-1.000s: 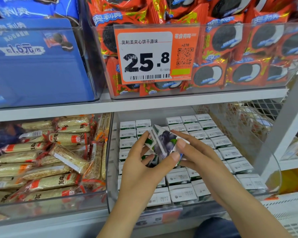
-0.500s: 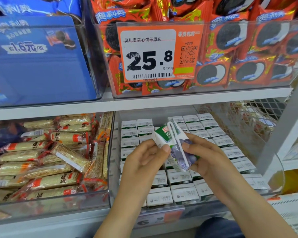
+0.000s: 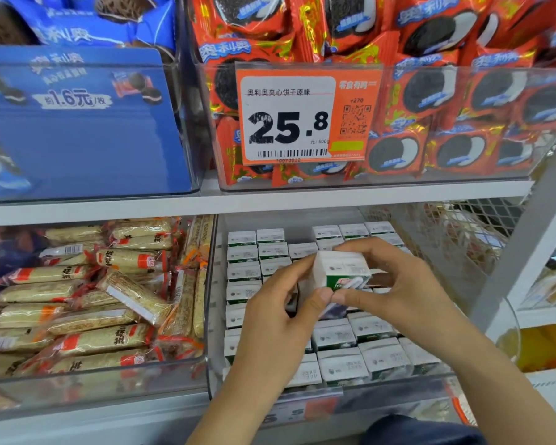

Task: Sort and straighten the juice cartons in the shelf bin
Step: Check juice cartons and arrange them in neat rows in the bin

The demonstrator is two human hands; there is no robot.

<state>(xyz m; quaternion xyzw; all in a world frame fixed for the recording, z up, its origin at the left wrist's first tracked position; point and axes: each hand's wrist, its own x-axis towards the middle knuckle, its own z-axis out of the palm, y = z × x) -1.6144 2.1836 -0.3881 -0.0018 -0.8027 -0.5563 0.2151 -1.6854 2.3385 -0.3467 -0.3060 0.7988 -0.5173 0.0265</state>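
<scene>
A small white and green juice carton point(image 3: 341, 271) is held upright above the clear shelf bin point(image 3: 360, 396) on the lower shelf. My left hand point(image 3: 280, 313) pinches its left side and lower edge. My right hand point(image 3: 395, 284) curls over its top and right side. Below and around the hands, several rows of white-topped juice cartons point(image 3: 341, 367) stand upright in the bin. The cartons in the middle of the bin are hidden by my hands.
A bin of wrapped snack bars point(image 3: 87, 300) sits to the left. The shelf above carries red cookie packs point(image 3: 446, 101) behind an orange price tag point(image 3: 302, 117) and a blue bin point(image 3: 77, 130). A white shelf post point(image 3: 533, 239) stands at the right.
Both hands have turned the carton from tilted, with its printed fruit face showing, to upright with its white top toward me.
</scene>
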